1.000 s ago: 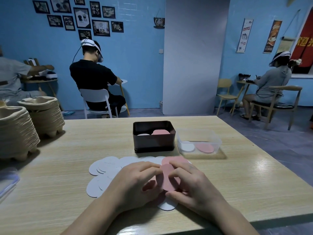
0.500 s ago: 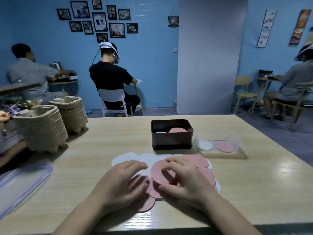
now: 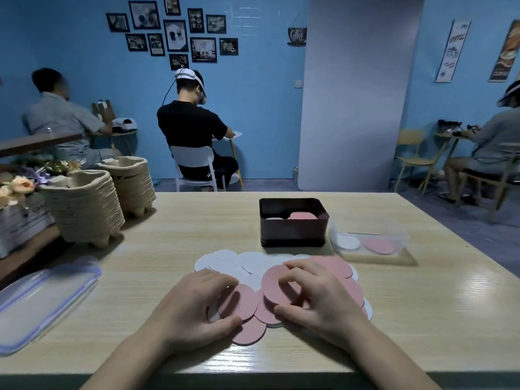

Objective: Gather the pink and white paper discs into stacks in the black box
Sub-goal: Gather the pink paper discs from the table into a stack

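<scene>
Right grip (image 3: 323, 301) on round pink disc (image 3: 271, 288)

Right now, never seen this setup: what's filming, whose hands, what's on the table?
No machine here: one wide-angle camera on a person's head looks forward and down at their own bare hands. On the wooden table lie overlapping white discs and pink discs; behind them the black box already holds some of both, with a clear tub beside it. The left hand and the right hand each curl fingers and thumb round pink discs in the pile. Stacked pulp trays and a clear lid sit at the left.
</scene>
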`<state>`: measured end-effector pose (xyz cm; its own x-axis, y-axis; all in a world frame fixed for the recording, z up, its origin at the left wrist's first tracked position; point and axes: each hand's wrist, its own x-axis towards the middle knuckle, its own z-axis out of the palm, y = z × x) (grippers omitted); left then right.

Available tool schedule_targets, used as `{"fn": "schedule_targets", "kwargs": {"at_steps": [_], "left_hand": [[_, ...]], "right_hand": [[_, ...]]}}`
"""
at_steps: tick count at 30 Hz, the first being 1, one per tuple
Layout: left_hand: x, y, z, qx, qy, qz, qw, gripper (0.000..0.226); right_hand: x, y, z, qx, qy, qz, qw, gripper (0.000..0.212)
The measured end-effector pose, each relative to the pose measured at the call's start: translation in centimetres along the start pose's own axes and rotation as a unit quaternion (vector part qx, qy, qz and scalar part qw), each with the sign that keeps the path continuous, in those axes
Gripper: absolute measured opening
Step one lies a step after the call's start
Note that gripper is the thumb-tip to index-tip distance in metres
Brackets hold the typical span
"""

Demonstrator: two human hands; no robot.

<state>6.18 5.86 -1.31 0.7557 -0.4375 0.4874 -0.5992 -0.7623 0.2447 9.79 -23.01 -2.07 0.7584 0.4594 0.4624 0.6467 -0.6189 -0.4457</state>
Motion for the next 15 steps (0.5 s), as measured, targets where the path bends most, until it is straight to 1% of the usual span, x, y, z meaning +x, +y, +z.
{"fn": "schedule_targets", "kwargs": {"at_steps": [6,12,15], "left_hand": [[0.9,0.3,-0.3,-0.016,0.057,-0.002,0.998,0.042],[4.0,1.7,1.1,-0.013,0.036,0.044,0.998,0.033],[5.1,2.2,2.4,-0.021,0.042,0.061,0.997,0.029]], "right_hand": [[0.1,0.1,0.1,0.01,0.008,0.008,1.0,0.04],[0.1,0.3,0.0,0.007,0.014,0.004,1.0,0.043],[0.1,0.4,0.0,0.006,0.016,0.0,1.0,0.043]]}}
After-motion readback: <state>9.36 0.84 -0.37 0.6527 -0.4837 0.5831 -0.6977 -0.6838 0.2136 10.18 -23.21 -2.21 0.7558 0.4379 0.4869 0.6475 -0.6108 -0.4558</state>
